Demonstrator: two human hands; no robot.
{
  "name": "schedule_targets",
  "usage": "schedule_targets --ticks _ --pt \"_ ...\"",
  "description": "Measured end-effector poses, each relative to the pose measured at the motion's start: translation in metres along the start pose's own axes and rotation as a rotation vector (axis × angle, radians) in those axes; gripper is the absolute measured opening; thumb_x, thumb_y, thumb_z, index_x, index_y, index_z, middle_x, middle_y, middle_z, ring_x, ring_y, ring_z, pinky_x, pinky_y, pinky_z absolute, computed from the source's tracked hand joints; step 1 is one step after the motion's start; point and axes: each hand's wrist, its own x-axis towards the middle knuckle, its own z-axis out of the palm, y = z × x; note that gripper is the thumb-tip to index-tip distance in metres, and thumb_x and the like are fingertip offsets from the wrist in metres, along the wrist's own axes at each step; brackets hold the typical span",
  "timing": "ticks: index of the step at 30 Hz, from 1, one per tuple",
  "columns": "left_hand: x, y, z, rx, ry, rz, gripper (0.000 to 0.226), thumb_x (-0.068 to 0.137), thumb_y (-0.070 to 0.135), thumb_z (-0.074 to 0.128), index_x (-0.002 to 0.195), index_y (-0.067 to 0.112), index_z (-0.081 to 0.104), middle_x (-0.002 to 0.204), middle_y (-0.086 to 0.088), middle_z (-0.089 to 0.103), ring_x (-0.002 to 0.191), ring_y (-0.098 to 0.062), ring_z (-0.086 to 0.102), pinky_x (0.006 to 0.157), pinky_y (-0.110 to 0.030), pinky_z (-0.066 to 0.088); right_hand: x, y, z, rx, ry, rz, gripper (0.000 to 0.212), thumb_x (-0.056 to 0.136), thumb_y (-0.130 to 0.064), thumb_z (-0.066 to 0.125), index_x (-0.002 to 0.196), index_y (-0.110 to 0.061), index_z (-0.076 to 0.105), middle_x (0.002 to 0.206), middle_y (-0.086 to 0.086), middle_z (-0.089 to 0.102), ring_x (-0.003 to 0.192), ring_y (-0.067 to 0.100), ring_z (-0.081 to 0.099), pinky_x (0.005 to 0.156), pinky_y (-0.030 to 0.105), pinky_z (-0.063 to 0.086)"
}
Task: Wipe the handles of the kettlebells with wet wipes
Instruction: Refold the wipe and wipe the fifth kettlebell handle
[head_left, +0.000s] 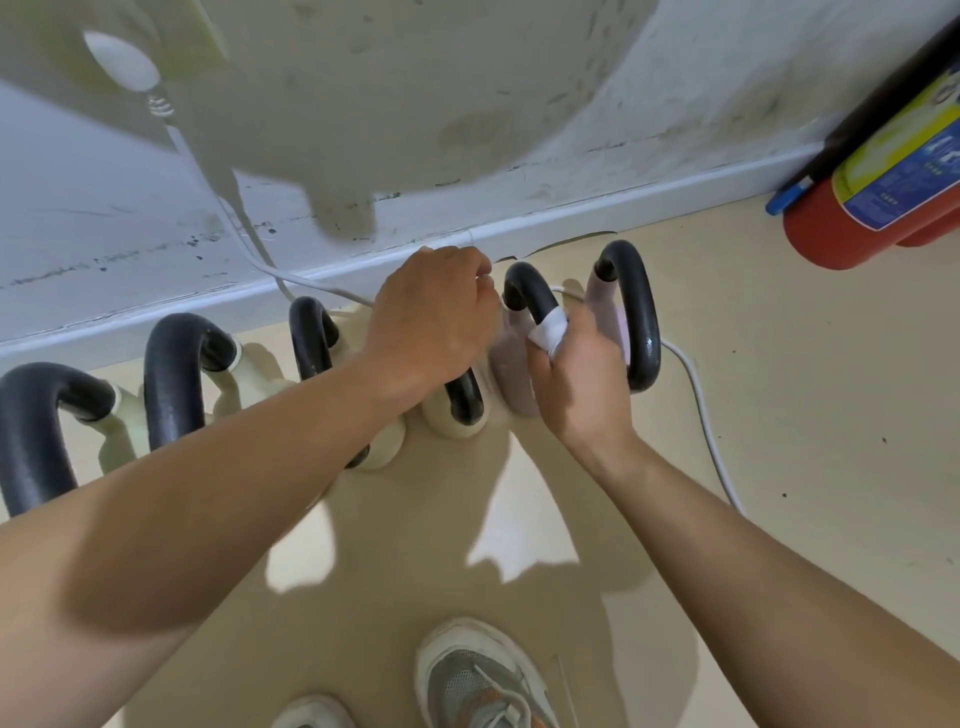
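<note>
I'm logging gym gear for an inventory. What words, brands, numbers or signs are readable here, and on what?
Label on the fire extinguisher: yellow and blue print, too blurred to read.
No text visible on the kettlebell handles, wet wipe or shoes.

Right hand (571, 374) pinches white wet wipe (548, 332) around black handle (524, 288) of pink kettlebell (509, 371); left hand (431, 322) curls over neighbouring handle (466, 397); fire extinguisher (878, 171) stands well apart at right
</note>
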Motion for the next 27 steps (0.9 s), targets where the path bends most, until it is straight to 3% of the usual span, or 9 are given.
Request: schedule_targets --ticks 3,5,9,12,15,18,20,24,27 --pt "0.0 -0.003 0.003 0.013 0.014 0.009 0.039 0.101 0.027 0.031 0.097 0.013 0.067 0.097 0.0 0.069 0.098 -0.024 0.057 0.097 -0.045 0.046 0.023 -0.006 -0.009 0.042 -0.17 0.054 0.037 0.099 -0.039 0.056 0.079 -0.008 0.061 0.068 0.002 0.063 0.072 0.026 0.065 0.062 0.031 0.05" --pt "0.0 -0.005 0.004 0.005 0.016 0.011 0.039 0.1 0.027 0.028 0.088 0.014 0.063 0.085 0.001 0.065 0.088 -0.023 0.055 0.1 -0.045 0.045 0.04 -0.021 -0.018 0.13 -0.324 0.2 0.033 0.097 -0.031 0.061 0.083 -0.002 0.061 0.072 0.006 0.063 0.071 0.025 0.064 0.06 0.025 0.051" --pt "0.0 -0.007 0.004 0.009 0.01 0.04 0.038 0.101 0.026 0.027 0.09 0.015 0.062 0.083 0.001 0.062 0.083 -0.023 0.052 0.108 -0.04 0.039 0.064 -0.043 -0.021 0.212 -0.489 0.475 0.034 0.089 -0.034 0.07 0.108 -0.007 0.067 0.101 0.016 0.077 0.092 0.032 0.076 0.09 0.045 0.06" --pt "-0.002 -0.009 0.005 0.051 0.012 0.074 0.038 0.103 0.025 0.028 0.094 0.013 0.063 0.083 -0.001 0.06 0.085 -0.023 0.051 0.111 -0.037 0.035 0.074 -0.044 -0.01 0.122 -0.41 0.384 0.029 0.089 -0.035 0.069 0.092 -0.006 0.066 0.087 0.012 0.074 0.078 0.026 0.071 0.076 0.032 0.057" --pt "-0.003 -0.011 0.005 0.06 0.012 0.078 0.037 0.103 0.025 0.029 0.091 0.013 0.061 0.079 0.0 0.056 0.082 -0.022 0.047 0.114 -0.038 0.033 0.066 -0.034 0.001 -0.174 -0.219 0.117 0.039 0.095 -0.035 0.057 0.067 -0.007 0.053 0.064 0.005 0.059 0.063 0.023 0.058 0.058 0.031 0.046" --pt "-0.006 -0.007 0.001 0.096 -0.013 0.083 0.037 0.103 0.023 0.031 0.096 0.011 0.065 0.086 -0.003 0.063 0.088 -0.026 0.053 0.116 -0.036 0.03 0.055 -0.017 0.012 -0.358 -0.107 -0.057 0.037 0.092 -0.038 0.048 0.071 -0.009 0.057 0.065 0.003 0.058 0.071 0.031 0.061 0.049 0.029 0.031" --pt "-0.008 -0.002 -0.001 0.116 -0.046 0.083 0.033 0.103 0.023 0.036 0.113 0.012 0.065 0.108 -0.006 0.068 0.108 -0.028 0.056 0.109 -0.032 0.031 0.047 -0.01 0.011 -0.302 -0.045 -0.049 0.03 0.091 -0.039 0.05 0.083 -0.011 0.054 0.071 -0.002 0.053 0.073 0.028 0.057 0.05 0.03 0.025" --pt "-0.011 0.01 -0.008 0.059 -0.086 0.228 0.047 0.099 0.013 0.043 0.144 0.024 0.047 0.149 0.008 0.048 0.135 -0.018 0.04 0.108 -0.034 0.035 0.016 0.009 0.006 -0.062 0.037 -0.081 0.031 0.099 -0.044 0.058 0.106 -0.014 0.054 0.079 -0.011 0.052 0.079 0.015 0.054 0.066 0.03 0.039" --pt "-0.009 0.014 -0.007 0.181 -0.161 0.391 0.052 0.098 0.009 0.042 0.147 0.028 0.042 0.156 0.015 0.037 0.145 -0.015 0.03 0.114 -0.032 0.024 -0.004 0.027 0.013 0.128 0.117 -0.047 0.031 0.098 -0.042 0.064 0.096 -0.014 0.053 0.068 -0.014 0.052 0.062 0.005 0.052 0.057 0.018 0.037"
